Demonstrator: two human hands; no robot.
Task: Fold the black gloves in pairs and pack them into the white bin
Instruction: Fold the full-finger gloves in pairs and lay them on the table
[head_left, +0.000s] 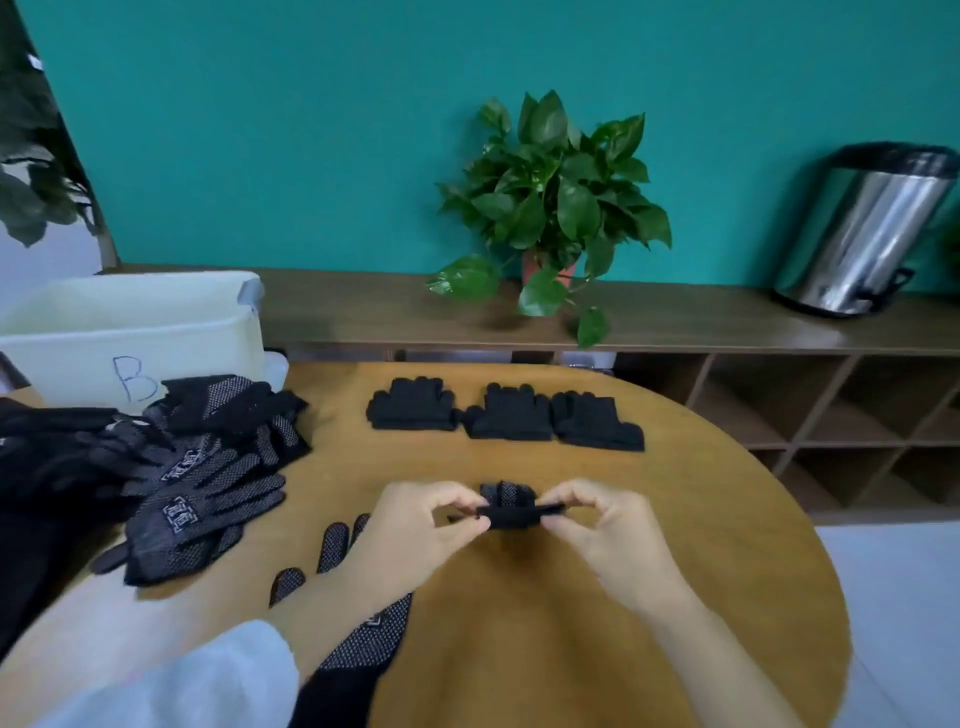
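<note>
Pinching a folded glove pair (511, 506) between them, the left hand (415, 530) and right hand (602, 530) hold it just above the middle of the round wooden table (675, 519); thumb and forefinger of each hand close on one end of the folded edge, the other fingers curled loosely, and the glove fingertips point away from the person. Beyond it, three folded pairs (506, 418) lie in a row on the table, the two on the right touching, the left one slightly apart. Under the left forearm lies a flat glove (363, 639) with white grip dots, its fingertips showing near the left hand. A loose pile of gloves (197, 467) spreads over the table's left side, reaching the white bin (104, 338), which stands at the far left and bears a handwritten "B". Behind the table, a low wooden shelf (727, 322) against the teal wall carries a potted plant (550, 208) and a steel trash can (862, 228).
</note>
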